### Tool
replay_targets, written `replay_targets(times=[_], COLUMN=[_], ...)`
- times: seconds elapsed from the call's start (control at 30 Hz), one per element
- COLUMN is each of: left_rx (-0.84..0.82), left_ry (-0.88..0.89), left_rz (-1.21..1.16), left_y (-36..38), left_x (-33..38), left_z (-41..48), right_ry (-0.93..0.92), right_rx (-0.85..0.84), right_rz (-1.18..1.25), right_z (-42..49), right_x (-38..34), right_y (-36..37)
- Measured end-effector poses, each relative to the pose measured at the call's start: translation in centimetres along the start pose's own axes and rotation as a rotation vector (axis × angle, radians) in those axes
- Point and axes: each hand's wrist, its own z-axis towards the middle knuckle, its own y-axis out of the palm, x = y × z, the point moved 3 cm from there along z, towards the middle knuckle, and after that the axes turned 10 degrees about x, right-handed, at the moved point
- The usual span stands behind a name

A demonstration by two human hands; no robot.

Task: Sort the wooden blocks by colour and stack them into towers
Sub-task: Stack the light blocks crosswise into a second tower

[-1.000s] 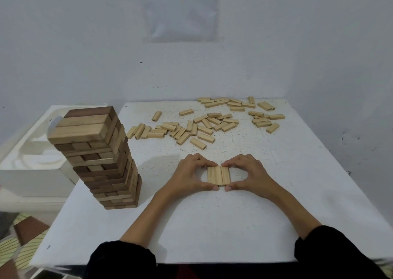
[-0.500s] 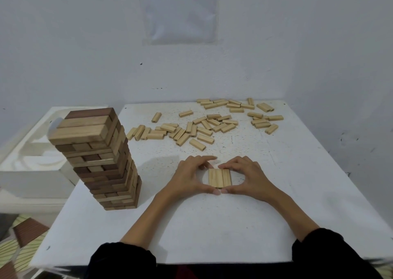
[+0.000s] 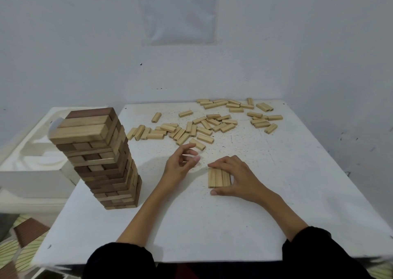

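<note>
Three pale blocks (image 3: 219, 177): laid flat side by side, long edges touching, near ends flush; light straw-coloured wood with fine grain; mid-table, towards the front.
Right hand (image 3: 238, 176): clasping that row, fingers curved over its far end and right side, thumb lying by the near end.
Left hand (image 3: 180, 164): raised just left of the row, apart from it, fingers loosely curled, holding nothing.
Loose blocks (image 3: 204, 127): same pale colour, scattered flat across the far half of the table (image 3: 212, 225), some ends bearing small dark marks.
Tower (image 3: 102, 157): tall, mixed dark-brown and tan layers, slightly uneven, standing by the left edge.
</note>
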Motion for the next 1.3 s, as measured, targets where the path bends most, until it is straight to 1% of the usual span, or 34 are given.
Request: replay_targets(times=[0.1,0.27,0.53,0.8,1.03,1.13,1.23,1.3], left_rx=[0.017,-0.013,-0.025,-0.023,0.054,0.061,0.102,0.124], left_ry=[-0.019,-0.016,0.005,-0.004,0.004,0.071,0.136,0.207], left_rz=[-0.013,-0.05,-0.011,0.024,0.066,0.142,0.238,0.368], left_y=[-0.3,0.0,0.0,0.3,1.0,1.7,2.2,2.6], left_x=[0.0,-0.1,-0.2,-0.3,-0.4,0.0,0.2,-0.3], left_z=[0.2,0.1,0.1,0.1,0.8,1.1,1.8,2.9], right_ry=[0.015,0.008,0.024,0.103,0.164,0.183,0.202,0.218], right_rx=[0.017,-0.007,0.015,0.072,0.11,0.121,0.135,0.15], right_rz=[0.029,0.09,0.122,0.162,0.146,0.15,0.16,0.169], right_z=[0.2,0.2,-0.2,-2.7,-4.9,-5.7,-6.4,-6.9], right_x=[0.0,0.3,0.8,3.4,5.4,6.0,6.6,7.0], right_y=[0.1,0.3,0.0,-3.4,-6.0,-6.8,-7.6,-8.1])
